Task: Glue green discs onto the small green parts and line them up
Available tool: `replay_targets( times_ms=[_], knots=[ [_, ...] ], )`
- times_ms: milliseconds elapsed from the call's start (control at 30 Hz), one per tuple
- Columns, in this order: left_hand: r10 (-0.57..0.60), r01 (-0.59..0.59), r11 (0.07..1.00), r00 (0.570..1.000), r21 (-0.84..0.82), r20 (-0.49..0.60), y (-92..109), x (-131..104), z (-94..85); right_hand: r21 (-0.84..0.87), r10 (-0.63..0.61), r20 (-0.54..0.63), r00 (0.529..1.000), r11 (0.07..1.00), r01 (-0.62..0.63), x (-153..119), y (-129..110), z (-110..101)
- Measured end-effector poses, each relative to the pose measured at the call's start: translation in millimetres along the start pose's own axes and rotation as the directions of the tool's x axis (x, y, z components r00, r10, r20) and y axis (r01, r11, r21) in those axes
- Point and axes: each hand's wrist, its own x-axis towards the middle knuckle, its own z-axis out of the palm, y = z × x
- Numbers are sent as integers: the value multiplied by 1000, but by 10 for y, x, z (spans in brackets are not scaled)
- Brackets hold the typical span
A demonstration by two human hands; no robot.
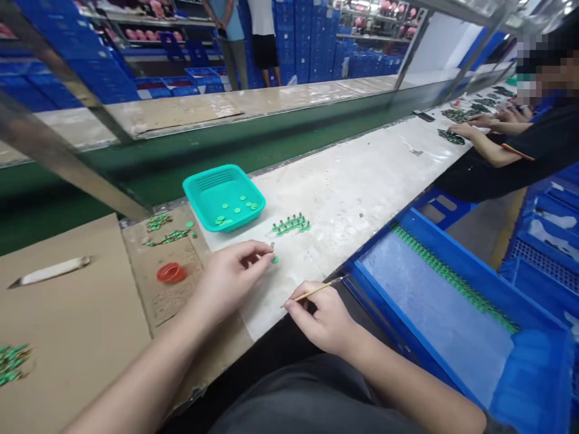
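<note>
My left hand (pixel 237 271) is over the white tabletop, thumb and forefinger pinched at a small green round piece (pixel 275 259) with a short upright part. My right hand (pixel 323 316) grips a thin wooden-handled paintbrush (pixel 312 293), its dark tip pointing right, away from the left hand. Just beyond the left fingertips, a cluster of small green-based pieces with brown tops (pixel 292 224) stands in rows. Behind them sits a turquoise tray (pixel 225 181) with several loose green discs (pixel 237 210) in it.
A small red cup (pixel 170 272) and piles of green-and-brown pieces (pixel 174 236) lie on cardboard at left, near a white-handled pointed tool (pixel 52 271). At right, a blue crate (pixel 538 361) holds a row of green pieces (pixel 452 274). A co-worker's arms (pixel 493 147) work farther along.
</note>
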Motion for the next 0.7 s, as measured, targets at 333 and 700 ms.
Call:
replay_targets(
  times_ms=[333, 700],
  knots=[
    [199, -165, 951, 974, 263, -109, 38, 723, 651, -40, 94, -113, 989, 994, -99, -159, 100, -407],
    [158, -85, 948, 962, 308, -221, 102, 602, 475, -20, 157, -151, 976, 987, -162, -163, 151, -561]
  ],
)
